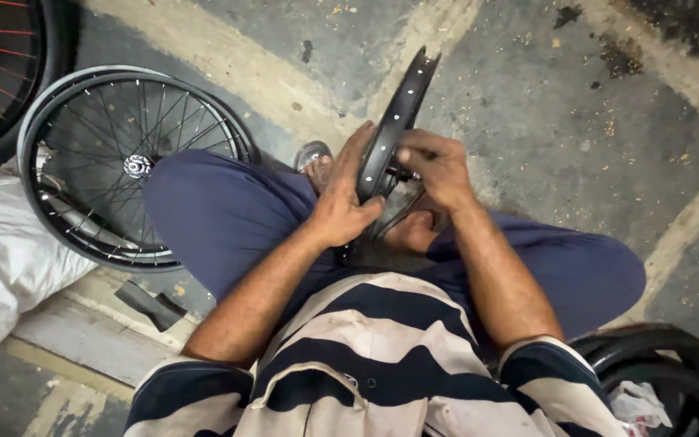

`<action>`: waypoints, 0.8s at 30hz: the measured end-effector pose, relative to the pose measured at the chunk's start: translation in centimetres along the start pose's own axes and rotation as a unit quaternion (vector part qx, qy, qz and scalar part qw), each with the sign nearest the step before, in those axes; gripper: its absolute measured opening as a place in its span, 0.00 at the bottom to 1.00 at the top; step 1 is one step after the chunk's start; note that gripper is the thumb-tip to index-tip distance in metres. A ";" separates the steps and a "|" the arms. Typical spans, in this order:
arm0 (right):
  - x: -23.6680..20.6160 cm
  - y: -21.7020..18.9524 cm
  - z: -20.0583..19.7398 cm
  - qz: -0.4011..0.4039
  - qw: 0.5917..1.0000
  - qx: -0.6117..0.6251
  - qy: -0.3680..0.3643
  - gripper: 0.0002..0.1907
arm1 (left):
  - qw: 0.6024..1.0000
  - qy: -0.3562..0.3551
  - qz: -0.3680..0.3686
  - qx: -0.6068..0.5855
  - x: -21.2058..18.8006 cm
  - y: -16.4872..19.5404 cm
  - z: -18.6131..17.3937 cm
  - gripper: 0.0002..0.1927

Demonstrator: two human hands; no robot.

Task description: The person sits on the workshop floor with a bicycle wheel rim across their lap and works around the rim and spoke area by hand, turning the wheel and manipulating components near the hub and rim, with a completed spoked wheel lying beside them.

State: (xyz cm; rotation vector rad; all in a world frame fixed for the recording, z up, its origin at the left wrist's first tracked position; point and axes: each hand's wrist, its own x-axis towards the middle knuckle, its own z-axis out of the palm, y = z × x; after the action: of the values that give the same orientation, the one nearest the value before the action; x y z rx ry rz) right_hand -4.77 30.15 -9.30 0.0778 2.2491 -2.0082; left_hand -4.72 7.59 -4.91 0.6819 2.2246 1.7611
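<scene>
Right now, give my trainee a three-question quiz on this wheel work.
1. True or false: the left hand rests on the outside of the black rim.
2. Where is the right hand? A) at the rim's middle B) on the white sack C) on the floor
3. What lies flat on the floor beside the person's left knee?

Key: 1 true. 2 A. 3 a spoked wheel.
</scene>
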 end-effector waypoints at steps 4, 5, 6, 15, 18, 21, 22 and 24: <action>0.2 3.0 -0.4 0.077 0.994 0.081 0.017 0.09 | 1.000 0.011 0.010 0.010 -0.4 -0.8 -0.2 0.52; 0.0 3.5 -0.5 0.049 0.999 0.010 0.013 0.08 | 1.000 0.014 0.014 0.018 -0.5 -0.9 -0.2 0.52; -0.2 4.0 -0.5 0.019 0.998 -0.063 0.010 0.08 | 1.000 0.011 0.010 0.019 -0.5 -1.0 -0.2 0.52; -0.1 3.6 4.0 -0.021 0.995 0.082 0.047 0.23 | 1.000 0.020 0.006 0.011 0.0 -0.7 -0.2 0.52; -0.4 3.0 2.9 0.050 0.971 0.232 0.002 0.29 | 1.000 0.027 -0.009 0.005 0.0 -0.7 -0.7 0.52; 0.1 3.1 2.2 -0.020 0.961 0.275 -0.016 0.12 | 1.000 0.028 -0.007 0.008 0.1 -0.7 -0.8 0.52; 0.3 3.3 2.1 -0.016 0.972 0.234 -0.004 0.13 | 1.000 0.026 -0.005 0.001 0.2 -0.8 -0.7 0.52; 1.0 3.7 2.8 -0.010 0.988 0.152 0.015 0.19 | 1.000 0.026 0.005 -0.007 0.4 -0.8 -0.6 0.52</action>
State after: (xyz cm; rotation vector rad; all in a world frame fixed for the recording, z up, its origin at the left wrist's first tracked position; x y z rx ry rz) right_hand -5.17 27.78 -13.43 0.1146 1.9480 -2.3599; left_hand -5.52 7.11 -5.52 0.6523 2.2428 1.8174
